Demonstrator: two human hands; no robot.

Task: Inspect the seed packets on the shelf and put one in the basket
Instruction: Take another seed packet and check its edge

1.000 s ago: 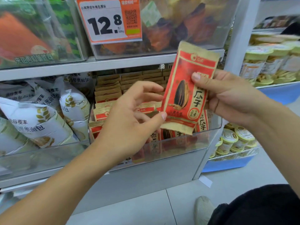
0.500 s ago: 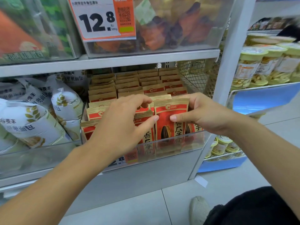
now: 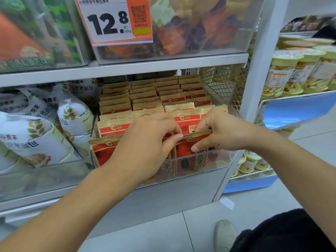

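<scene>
Hands: both are down in the clear plastic bin (image 3: 216, 161) at the front edge of the lower grey shelf (image 3: 127, 70), working one packet between them.
Left hand (image 3: 145, 142): fingers curled, thumb and forefinger nipping the left end of the packet's tan top seal.
Right hand (image 3: 218, 132): clamped on the same red-and-tan paper seed packet (image 3: 189, 146), fingers hooked over the top seal, thumb pressing its red front face.
Where the packet sits: in the front row of the bin, right of centre, lower half behind the clear front wall, touching its neighbours in the rows of matching seed packets (image 3: 145, 99) filed back to the rear.
Why held so: a two-handed pinch at the top seal looks meant to steady the thin pouch in the tight row; lifting out or seating, I cannot tell.
Orientation: upright, long axis vertical, sealed top edge up, printed face towards the camera, leaning slightly back.
Basket: none in view, so the drop-off is not yet done.
Neighbours: white bread bags (image 3: 36, 128) fill the left side of the shelf; an orange-and-white price tag (image 3: 116, 20) hangs on the bin above.
</scene>
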